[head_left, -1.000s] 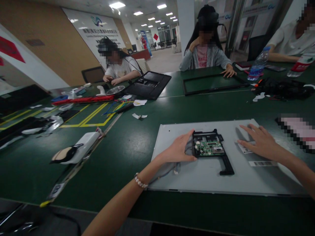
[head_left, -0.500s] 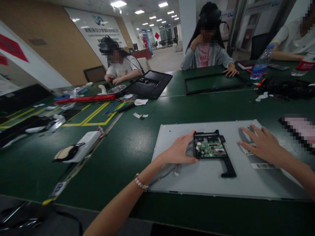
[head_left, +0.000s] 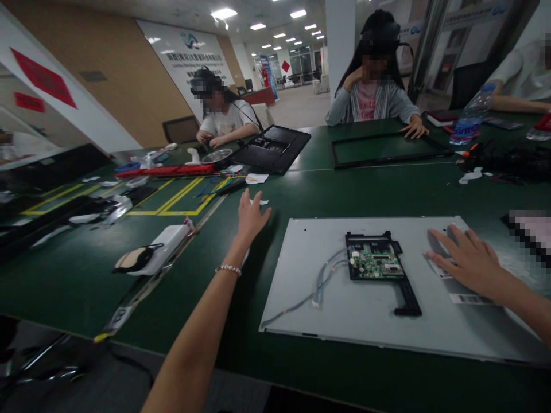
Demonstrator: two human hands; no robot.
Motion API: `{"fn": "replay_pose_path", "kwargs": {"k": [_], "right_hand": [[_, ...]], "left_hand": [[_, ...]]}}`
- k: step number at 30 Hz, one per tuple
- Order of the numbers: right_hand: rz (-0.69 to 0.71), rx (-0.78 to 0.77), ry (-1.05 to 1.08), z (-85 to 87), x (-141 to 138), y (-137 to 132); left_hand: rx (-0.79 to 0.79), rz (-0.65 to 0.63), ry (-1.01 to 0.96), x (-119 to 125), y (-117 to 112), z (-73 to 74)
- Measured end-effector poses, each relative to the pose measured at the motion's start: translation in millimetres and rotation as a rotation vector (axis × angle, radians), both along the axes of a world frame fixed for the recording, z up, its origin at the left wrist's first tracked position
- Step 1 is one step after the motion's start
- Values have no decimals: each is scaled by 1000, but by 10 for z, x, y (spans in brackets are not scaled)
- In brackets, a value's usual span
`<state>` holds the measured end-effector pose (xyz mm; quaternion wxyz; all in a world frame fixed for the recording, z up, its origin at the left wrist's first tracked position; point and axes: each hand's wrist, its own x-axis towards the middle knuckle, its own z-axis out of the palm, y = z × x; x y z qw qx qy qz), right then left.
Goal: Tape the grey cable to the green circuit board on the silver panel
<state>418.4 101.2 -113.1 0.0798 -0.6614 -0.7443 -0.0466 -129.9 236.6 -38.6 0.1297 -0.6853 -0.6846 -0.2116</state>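
Note:
My left hand [head_left: 252, 217] is over the green table to the left of a grey metal panel, its fingers spread and holding nothing. Small white paper scraps [head_left: 263, 202] lie just behind its fingertips. On the right part of the flat grey panel [head_left: 327, 312] rests my right hand [head_left: 467, 258], fingers apart, partly covering a label [head_left: 471, 299]. Between the hands, a green circuit board [head_left: 375, 265] sits in a black plastic bracket [head_left: 407, 295] on the panel. Grey cables [head_left: 321, 281] run from the board toward the panel's lower left corner.
A white device with a round beige pad [head_left: 140, 258] lies at left. Farther back are a black laptop-like casing [head_left: 273, 148], a black frame [head_left: 387, 158] under a co-worker's hand [head_left: 415, 127], and a water bottle [head_left: 473, 115]. Another co-worker [head_left: 226, 112] sits at back left.
My left hand has let go of the bracket's left side and moved left and away from me, off the panel, uncovering the cables. My right hand stays on the panel. The view has shifted slightly.

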Motion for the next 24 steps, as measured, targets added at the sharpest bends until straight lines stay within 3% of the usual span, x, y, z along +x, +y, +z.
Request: {"fn": "replay_pose_path", "kwargs": {"k": [5, 9, 14, 24], "right_hand": [[22, 22, -15, -11, -1, 4], [31, 21, -37, -4, -2, 11], [20, 30, -53, -6, -11, -7], [48, 43, -50, -23, 4, -39]], "left_hand": [[-154, -25, 107, -199, 198, -76], [-226, 59, 51, -130, 313, -93], [-226, 226, 116, 39, 362, -69], [-258, 231, 189, 62, 364, -87]]}}
